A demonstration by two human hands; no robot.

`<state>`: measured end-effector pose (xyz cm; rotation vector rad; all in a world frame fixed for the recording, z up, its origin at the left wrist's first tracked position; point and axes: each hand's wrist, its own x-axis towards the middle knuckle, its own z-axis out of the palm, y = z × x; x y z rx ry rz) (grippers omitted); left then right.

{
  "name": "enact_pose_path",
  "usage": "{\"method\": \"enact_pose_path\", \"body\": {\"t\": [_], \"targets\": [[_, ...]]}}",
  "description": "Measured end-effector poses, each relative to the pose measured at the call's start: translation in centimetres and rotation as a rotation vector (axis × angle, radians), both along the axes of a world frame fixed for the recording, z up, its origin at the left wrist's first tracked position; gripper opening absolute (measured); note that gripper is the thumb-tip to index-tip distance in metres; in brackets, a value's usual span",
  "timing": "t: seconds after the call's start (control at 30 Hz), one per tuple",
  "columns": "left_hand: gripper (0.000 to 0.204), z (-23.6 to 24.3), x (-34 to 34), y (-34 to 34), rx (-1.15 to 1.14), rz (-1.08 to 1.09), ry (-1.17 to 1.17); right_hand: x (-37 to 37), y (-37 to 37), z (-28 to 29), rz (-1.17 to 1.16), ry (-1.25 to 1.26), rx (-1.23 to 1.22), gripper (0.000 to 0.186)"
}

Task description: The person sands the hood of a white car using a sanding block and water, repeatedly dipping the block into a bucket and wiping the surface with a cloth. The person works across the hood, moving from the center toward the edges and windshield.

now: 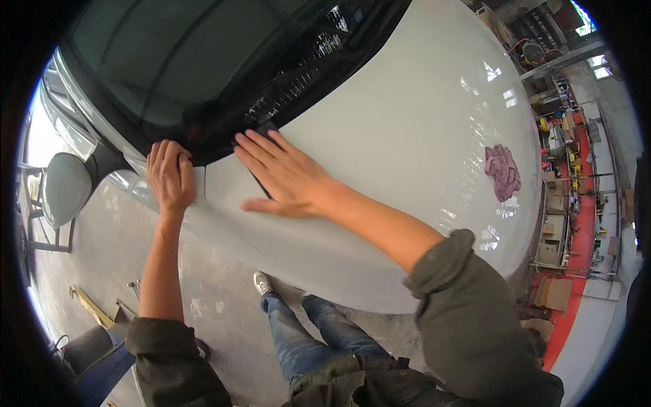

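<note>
A white car hood [407, 136] curves beneath both hands. My right hand [291, 178] lies flat on it near the windshield's lower edge, fingers stretched out. A thin, flat black piece [260, 184] sticks out from under that palm; the rest of it is covered. To the left, my left hand [171, 175] rests at the corner of the fender below the windshield [183, 61]. Its fingers are curled and pressed together, and what they hold, if anything, is hidden. A narrow panel gap runs just right of them.
A crumpled purple cloth [502, 172] lies on the hood's right side. The side mirror [66, 190] juts out at the left. Shelves with tools and boxes [559, 197] line the right wall. At the lower left, a person's dark-clothed leg [102, 363] is near a yellow bar [91, 306].
</note>
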<state>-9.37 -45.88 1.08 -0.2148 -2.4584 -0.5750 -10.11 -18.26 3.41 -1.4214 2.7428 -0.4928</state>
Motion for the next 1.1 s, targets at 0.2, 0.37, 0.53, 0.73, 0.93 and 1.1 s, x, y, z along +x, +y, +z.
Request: {"method": "enact_pose_path", "body": {"t": [0.2, 0.37, 0.53, 0.73, 0.93, 1.1], "targets": [[0.011, -0.1, 1.1, -2.1, 0.001, 0.013, 0.029, 11.1, 16.2, 2.2, 0.012, -0.159, 0.233, 0.102], [0.010, 0.4, 0.8, -1.3, 0.012, -0.012, 0.049, 3.4, 8.5, 1.9, -0.018, -0.066, 0.189, 0.105], [0.010, 0.0, 0.4, -0.6, -0.004, -0.002, 0.033, 1.3, 5.1, 0.8, -0.039, -0.021, 0.128, 0.104], [0.010, -0.2, 1.0, -1.7, 0.025, 0.007, 0.054, 11.7, 19.5, 3.0, -0.090, -0.185, 0.348, 0.105], [0.013, 0.0, 0.2, -0.5, 0.025, -0.021, 0.076, 0.0, 5.5, 1.3, -0.091, 0.001, 0.148, 0.102], [0.009, -0.1, 0.5, -1.5, -0.008, -0.019, 0.066, 4.5, 9.4, 1.1, -0.039, -0.034, 0.100, 0.092]]}}
